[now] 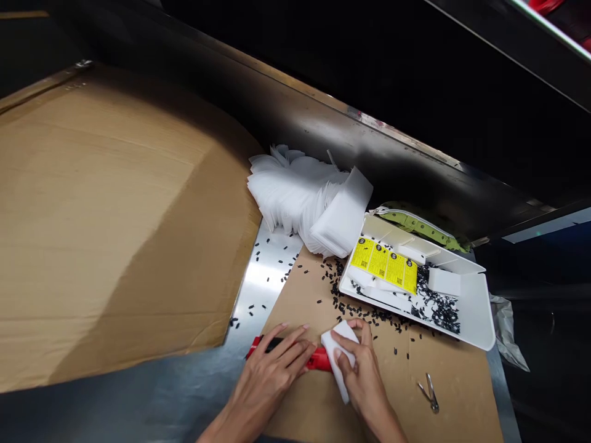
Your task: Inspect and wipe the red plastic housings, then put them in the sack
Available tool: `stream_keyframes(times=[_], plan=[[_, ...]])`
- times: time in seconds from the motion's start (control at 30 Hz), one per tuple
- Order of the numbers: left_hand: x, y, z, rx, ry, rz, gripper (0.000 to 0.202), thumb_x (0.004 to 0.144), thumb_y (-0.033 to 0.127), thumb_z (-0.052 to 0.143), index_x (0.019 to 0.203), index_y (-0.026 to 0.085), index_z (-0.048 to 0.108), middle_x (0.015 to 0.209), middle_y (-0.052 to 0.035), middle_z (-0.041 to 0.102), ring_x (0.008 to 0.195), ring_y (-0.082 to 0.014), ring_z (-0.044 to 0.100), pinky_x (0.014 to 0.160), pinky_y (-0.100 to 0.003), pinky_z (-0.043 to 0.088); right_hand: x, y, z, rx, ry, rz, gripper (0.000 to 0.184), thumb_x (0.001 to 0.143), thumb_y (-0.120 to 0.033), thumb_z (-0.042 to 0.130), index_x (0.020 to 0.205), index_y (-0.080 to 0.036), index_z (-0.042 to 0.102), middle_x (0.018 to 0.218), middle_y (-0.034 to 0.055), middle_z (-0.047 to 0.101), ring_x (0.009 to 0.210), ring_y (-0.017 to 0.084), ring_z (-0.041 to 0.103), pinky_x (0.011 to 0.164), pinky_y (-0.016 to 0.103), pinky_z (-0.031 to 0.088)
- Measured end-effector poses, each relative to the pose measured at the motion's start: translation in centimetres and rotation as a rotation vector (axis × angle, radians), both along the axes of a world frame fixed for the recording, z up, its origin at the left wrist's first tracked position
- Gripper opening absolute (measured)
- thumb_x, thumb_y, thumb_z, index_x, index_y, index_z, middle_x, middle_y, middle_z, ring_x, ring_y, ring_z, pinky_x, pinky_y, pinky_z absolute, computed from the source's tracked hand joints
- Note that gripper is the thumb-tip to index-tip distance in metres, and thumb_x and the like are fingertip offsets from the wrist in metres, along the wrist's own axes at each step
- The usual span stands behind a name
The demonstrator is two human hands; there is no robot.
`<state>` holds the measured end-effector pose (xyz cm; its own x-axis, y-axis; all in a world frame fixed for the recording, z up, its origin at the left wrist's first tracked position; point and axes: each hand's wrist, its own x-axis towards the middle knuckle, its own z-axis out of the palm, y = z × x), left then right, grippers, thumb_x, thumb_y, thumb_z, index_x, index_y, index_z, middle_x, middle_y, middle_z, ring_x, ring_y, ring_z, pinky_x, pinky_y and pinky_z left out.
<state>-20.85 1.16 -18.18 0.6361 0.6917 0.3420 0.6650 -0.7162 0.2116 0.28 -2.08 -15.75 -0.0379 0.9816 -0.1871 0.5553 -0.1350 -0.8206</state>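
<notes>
My left hand (272, 369) lies with fingers stretched over a red and black flat item (318, 360) on the brown cardboard sheet (415, 381). My right hand (362, 369) is closed on a small white pouch (339, 363), which covers the red item's right end. A fanned pile of the same white pouches (309, 197) lies further back. To the right stands a white tray (475, 314) with yellow tags (384, 263) and small black pieces (438, 307).
Small black pieces (272, 258) are scattered over the metal table (161, 394) and cardboard. A small metal snipper (430, 394) lies at the right. A large cardboard sheet (101, 215) covers the left side. A green strap (418, 224) lies behind the tray, with a dark wall behind it.
</notes>
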Motion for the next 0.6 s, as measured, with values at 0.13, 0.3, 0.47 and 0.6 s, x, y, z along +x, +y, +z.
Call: stream_keyframes(times=[0.13,0.3,0.47,0.6], plan=[[-0.2,0.7,0.2,0.023,0.008,-0.005,0.023,0.097,0.034,0.045,0.113,0.03,0.061,0.1,0.0114,0.075,0.111,-0.0131,0.062,0.101,-0.033,0.033,-0.4,0.2,-0.2,0.006,-0.025,-0.018,0.035,0.093,-0.035,0.045,0.113,-0.021,0.071,0.122,0.0132,0.044,0.116,0.026,0.053,0.09,0.033,0.052],[-0.2,0.9,0.0,0.016,0.0,0.005,0.023,0.094,0.039,0.05,0.111,0.03,0.062,0.103,0.0096,0.076,0.107,-0.0162,0.065,0.094,-0.036,0.041,1.9,1.1,1.8,0.057,-0.05,-0.069,0.034,0.089,-0.028,0.05,0.115,-0.021,0.07,0.126,0.0123,0.045,0.121,0.027,0.05,0.103,0.041,0.043],[0.2,1.6,0.5,-0.034,-0.011,0.022,0.021,0.093,0.038,0.051,0.107,0.03,0.065,0.104,0.0054,0.076,0.102,-0.0177,0.067,0.097,-0.039,0.042,7.5,4.7,6.1,0.207,-0.103,-0.187,0.035,0.09,-0.038,0.051,0.119,-0.025,0.067,0.13,0.0102,0.04,0.127,0.027,0.044,0.108,0.044,0.038],[-0.1,2.8,1.7,-0.051,-0.011,-0.028,0.021,0.09,0.035,0.054,0.103,0.027,0.067,0.098,0.0022,0.077,0.09,-0.0176,0.071,0.094,-0.035,0.046,7.6,11.0,7.3,0.27,-0.163,-0.21,0.039,0.088,-0.028,0.054,0.125,-0.021,0.062,0.13,0.0122,0.042,0.128,0.029,0.043,0.111,0.05,0.033]])
